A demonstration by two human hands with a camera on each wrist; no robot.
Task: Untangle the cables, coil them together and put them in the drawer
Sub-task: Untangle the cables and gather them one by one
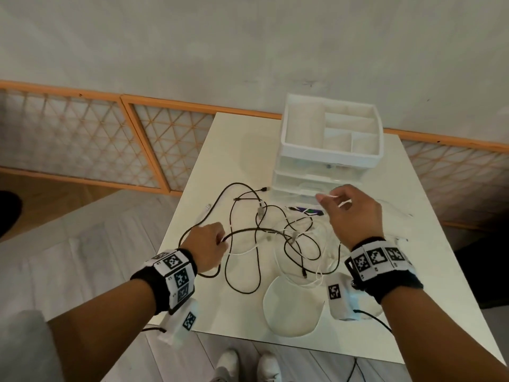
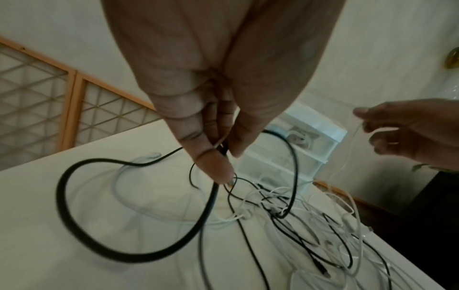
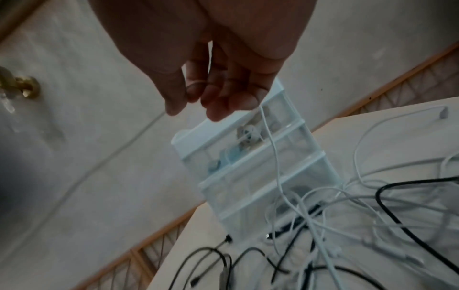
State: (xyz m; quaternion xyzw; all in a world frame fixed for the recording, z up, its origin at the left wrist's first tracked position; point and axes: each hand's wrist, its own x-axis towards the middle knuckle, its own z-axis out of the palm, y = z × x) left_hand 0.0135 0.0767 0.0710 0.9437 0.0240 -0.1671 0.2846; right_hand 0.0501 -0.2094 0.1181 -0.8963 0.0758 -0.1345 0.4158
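Two hands at work above a white table point(image 1: 209, 304), entries listed nearest first.

Wrists: each carries a black band with square black-and-white marker tiles; a small white marker block hangs beneath each.

White cable loop point(image 1: 292, 307): wide, roughly round, flat on the table near its front edge, between the forearms.

Left hand point(image 1: 208, 250): low over the table's left side, fingers curled, thumb and fingertips point(image 2: 218, 166) pinching a thick black cable point(image 2: 74, 225). In the left wrist view this cable sweeps out in one large loop on the table and comes back to the pinch; a thin white strand also passes through the same pinch.

Cable tangle point(image 1: 286, 238): black and white leads crossed over one another at the table's middle, between the hands, several plugs lying loose among them. None coiled; all outside the drawers.

Right hand point(image 1: 355, 213): raised above the tangle's right side, fingers partly curled, thumb and forefinger pinching a thin white cable point(image 3: 273, 149). It hangs from the fingertips point(image 3: 223, 106) down into the tangle.

Small dark flat item point(image 1: 308, 211): on the table just behind the tangle; kind cannot be told.

Drawer unit point(image 1: 330, 161): translucent white, at the table's far side, stacked drawers facing the person, divided open tray on top. Small items show inside the upper drawer; whether any drawer is pulled out cannot be told.

Wall: pale, wooden lattice panels along its base.
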